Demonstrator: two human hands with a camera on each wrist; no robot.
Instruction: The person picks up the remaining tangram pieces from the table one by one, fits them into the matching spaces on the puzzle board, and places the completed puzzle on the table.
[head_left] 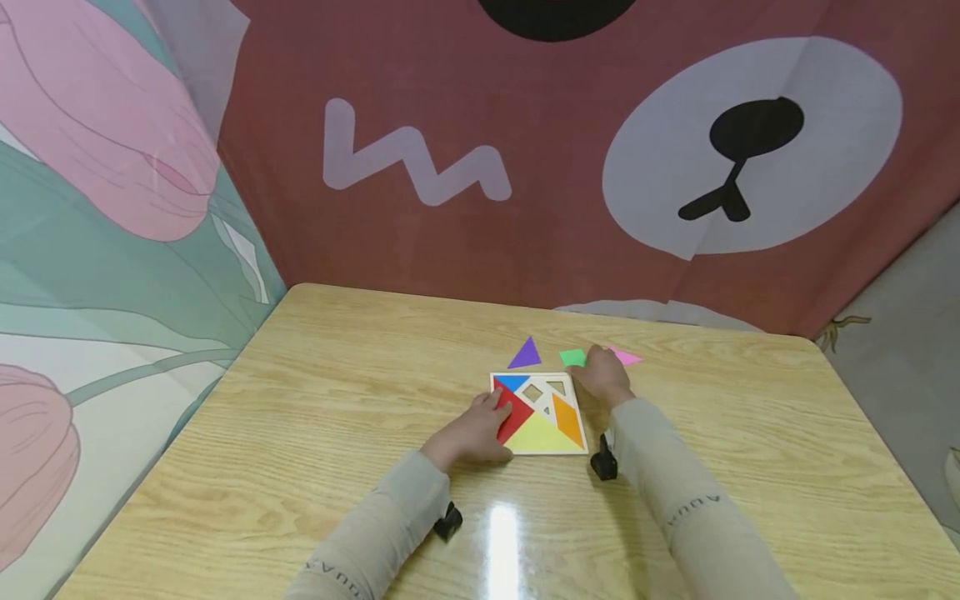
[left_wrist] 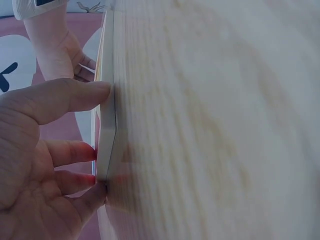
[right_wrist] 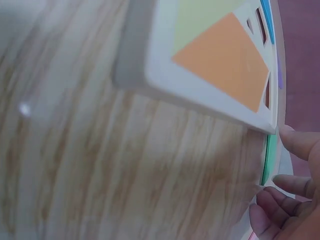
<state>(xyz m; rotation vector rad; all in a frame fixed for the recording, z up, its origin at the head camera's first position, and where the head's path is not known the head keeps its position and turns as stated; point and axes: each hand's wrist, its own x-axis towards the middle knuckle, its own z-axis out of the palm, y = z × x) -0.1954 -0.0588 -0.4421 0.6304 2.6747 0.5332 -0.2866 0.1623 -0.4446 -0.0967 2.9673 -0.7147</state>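
Observation:
A white-framed tangram board (right_wrist: 200,95) lies on the table. It holds a red triangle (head_left: 517,414), a yellow triangle (head_left: 542,437), an orange parallelogram (head_left: 567,419) and a blue triangle (head_left: 512,382); three cut-outs show bare. My left hand (head_left: 476,429) holds the board's near left corner, thumb along the near edge and some fingertips over the red piece. Beyond the far right corner, my right hand (head_left: 606,377) hovers low, thumb and index finger on either side of a green piece (head_left: 572,357). Whether they touch it is unclear. A pink triangle (head_left: 626,357) is partly hidden behind this hand.
A purple triangle (head_left: 527,354) lies on the wooden table (head_left: 360,375) just past the board's far edge. Behind the table hangs a brown cloth (head_left: 450,250) with a bear print. Each wrist carries a small black camera (head_left: 604,462).

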